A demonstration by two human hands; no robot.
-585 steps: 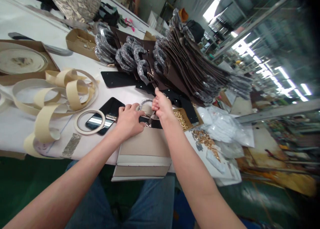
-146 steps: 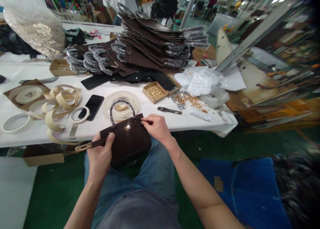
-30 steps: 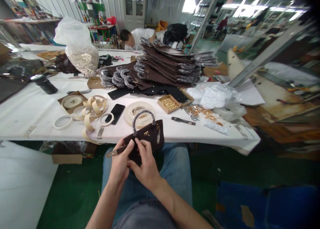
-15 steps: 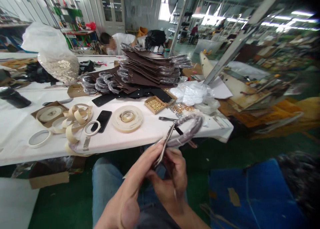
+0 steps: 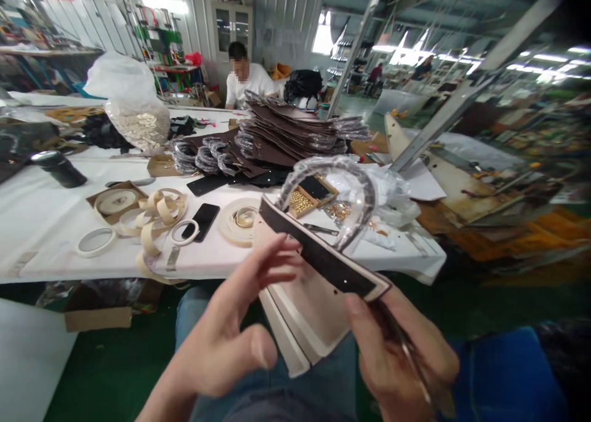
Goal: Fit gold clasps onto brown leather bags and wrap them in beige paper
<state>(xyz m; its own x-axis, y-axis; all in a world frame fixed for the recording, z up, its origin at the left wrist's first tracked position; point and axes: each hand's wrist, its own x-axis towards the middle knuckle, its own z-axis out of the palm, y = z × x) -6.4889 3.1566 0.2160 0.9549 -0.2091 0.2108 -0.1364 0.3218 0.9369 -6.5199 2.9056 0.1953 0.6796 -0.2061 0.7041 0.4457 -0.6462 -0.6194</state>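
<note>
A bag panel (image 5: 318,323) with a pale inner face and a dark strip (image 5: 323,259) along its top edge is held up over my lap. Its arched handle (image 5: 369,191), wrapped in clear plastic, points away from me. My right hand (image 5: 401,354) pinches the panel's right corner, thumb on the near face and fingers behind. A thin, dark, shiny length shows by that hand; I cannot make out what it is. My left hand (image 5: 235,317) is open, thumb and fingers apart, in front of the panel's left part; whether the fingertips touch it I cannot tell.
On the white-covered table (image 5: 221,259) lie a phone (image 5: 205,219), tape rolls (image 5: 96,242), a box of gold studs (image 5: 300,202) and a stack of brown bag panels (image 5: 295,133). A black bottle (image 5: 60,168) lies at left. A person (image 5: 249,80) sits across the table.
The panel has turned from edge-on to show its inner face, and the handle now stands upright. My left hand has opened away from it; my right hand has moved right. The co-worker's head has risen.
</note>
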